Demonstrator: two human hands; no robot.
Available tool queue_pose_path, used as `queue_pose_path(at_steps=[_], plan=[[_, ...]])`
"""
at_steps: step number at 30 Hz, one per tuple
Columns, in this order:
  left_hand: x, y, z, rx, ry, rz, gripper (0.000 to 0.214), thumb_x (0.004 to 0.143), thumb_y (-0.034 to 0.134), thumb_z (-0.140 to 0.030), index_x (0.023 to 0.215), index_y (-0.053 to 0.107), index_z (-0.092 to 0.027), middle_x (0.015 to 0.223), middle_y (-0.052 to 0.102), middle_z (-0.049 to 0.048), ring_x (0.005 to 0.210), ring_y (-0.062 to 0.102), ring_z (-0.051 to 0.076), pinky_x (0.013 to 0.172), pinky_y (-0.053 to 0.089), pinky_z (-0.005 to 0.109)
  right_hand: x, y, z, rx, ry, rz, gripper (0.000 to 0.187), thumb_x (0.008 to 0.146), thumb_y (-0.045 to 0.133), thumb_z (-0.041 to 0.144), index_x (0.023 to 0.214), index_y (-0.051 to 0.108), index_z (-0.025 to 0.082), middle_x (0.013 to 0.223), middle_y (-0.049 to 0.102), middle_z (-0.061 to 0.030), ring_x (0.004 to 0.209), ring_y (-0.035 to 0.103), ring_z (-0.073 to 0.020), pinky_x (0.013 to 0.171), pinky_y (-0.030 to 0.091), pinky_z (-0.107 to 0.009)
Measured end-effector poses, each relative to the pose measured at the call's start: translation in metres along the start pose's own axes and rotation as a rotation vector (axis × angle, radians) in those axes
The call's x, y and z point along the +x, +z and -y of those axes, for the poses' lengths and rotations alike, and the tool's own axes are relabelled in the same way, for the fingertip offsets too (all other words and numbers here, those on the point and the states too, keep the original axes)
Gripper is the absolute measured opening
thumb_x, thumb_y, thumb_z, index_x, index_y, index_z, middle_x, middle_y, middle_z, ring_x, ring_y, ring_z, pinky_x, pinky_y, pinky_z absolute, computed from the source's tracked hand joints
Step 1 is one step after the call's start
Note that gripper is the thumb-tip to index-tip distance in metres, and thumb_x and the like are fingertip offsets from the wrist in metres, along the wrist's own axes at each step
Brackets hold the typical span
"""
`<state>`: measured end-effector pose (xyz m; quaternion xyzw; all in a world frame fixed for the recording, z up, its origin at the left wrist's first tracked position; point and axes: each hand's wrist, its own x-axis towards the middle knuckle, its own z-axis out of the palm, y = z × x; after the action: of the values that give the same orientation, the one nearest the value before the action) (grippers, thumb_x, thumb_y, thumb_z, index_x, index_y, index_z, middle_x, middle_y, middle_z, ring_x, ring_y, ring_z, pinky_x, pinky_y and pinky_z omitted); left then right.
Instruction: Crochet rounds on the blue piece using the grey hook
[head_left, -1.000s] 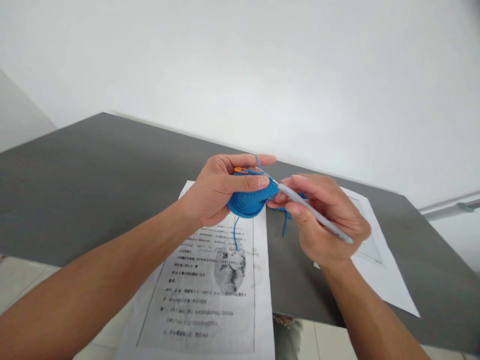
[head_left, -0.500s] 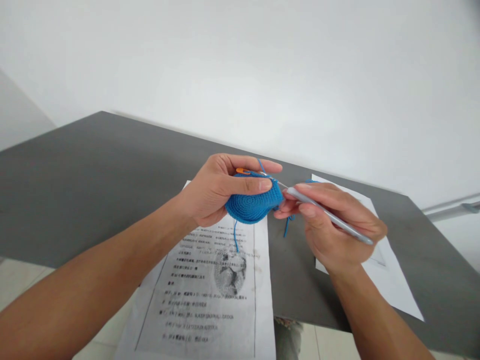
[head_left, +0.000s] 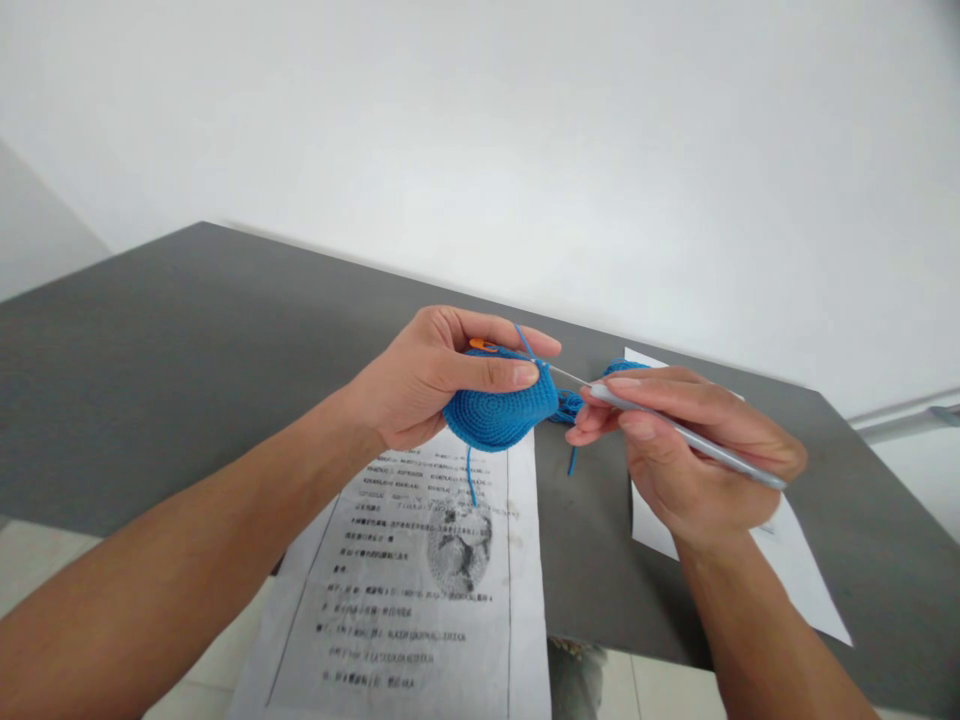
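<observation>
Pinched between the thumb and fingers of my left hand is a round blue crochet piece, held above the table. An orange stitch marker sits at its upper edge, and a strand of blue yarn runs up over my left index finger. A loose yarn tail hangs from the piece's lower edge. My right hand grips a crochet hook by its grey handle. The hook's thin metal shaft reaches left to the piece's top right edge; its tip is too small to make out.
A printed sheet with text and a photo lies below my left hand on the dark grey table. A skein of blue yarn and a white paper lie to the right. A white wall rises behind.
My right hand has moved to the right with the hook, so more of the shaft shows outside the piece. The crochet piece has shifted slightly left and tilted; more of the skein is visible.
</observation>
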<state>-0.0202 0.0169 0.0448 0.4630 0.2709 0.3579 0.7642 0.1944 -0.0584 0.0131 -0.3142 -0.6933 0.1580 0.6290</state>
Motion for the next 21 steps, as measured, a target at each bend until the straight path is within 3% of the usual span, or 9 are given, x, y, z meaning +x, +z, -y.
queue_pose_path(at_steps=[6, 11, 16, 21], plan=[[0.001, -0.004, 0.001, 0.062, -0.013, -0.008, 0.02, 0.068, 0.095, -0.014, 0.087, 0.089, -0.015, 0.076, 0.081, 0.007, 0.067, 0.07, 0.015, 0.065, 0.056, 0.026, 0.004, -0.01, 0.006, -0.199, -0.078, 0.08, 0.036, 0.092, 0.081, 0.013, 0.122, 0.083, 0.033, 0.097, 0.085, -0.0033, 0.072, 0.08, -0.0214, 0.061, 0.07, -0.038], [0.003, -0.008, -0.001, 0.153, -0.014, -0.017, 0.014, 0.068, 0.092, -0.011, 0.081, 0.089, -0.016, 0.073, 0.081, 0.0071, 0.065, 0.069, 0.015, 0.062, 0.055, 0.026, 0.005, -0.018, 0.012, -0.378, -0.188, 0.217, 0.056, 0.086, 0.085, 0.007, 0.131, 0.078, 0.039, 0.104, 0.087, -0.0013, 0.085, 0.083, -0.0262, 0.071, 0.072, -0.044], [0.004, -0.01, -0.003, 0.201, -0.029, 0.02, 0.013, 0.068, 0.091, -0.01, 0.08, 0.089, -0.015, 0.075, 0.082, 0.0081, 0.066, 0.07, 0.015, 0.064, 0.057, 0.025, 0.003, -0.021, 0.013, -0.358, -0.187, 0.252, 0.059, 0.085, 0.085, 0.006, 0.133, 0.078, 0.038, 0.105, 0.087, -0.0005, 0.085, 0.084, -0.0257, 0.074, 0.073, -0.043], [0.004, -0.01, -0.004, 0.218, -0.044, 0.044, 0.013, 0.068, 0.092, -0.013, 0.081, 0.089, -0.015, 0.077, 0.083, 0.0096, 0.065, 0.071, 0.016, 0.062, 0.057, 0.026, 0.001, -0.019, 0.01, -0.233, -0.062, 0.189, 0.047, 0.088, 0.082, 0.007, 0.125, 0.081, 0.036, 0.098, 0.086, -0.0005, 0.073, 0.082, -0.0219, 0.061, 0.07, -0.037]])
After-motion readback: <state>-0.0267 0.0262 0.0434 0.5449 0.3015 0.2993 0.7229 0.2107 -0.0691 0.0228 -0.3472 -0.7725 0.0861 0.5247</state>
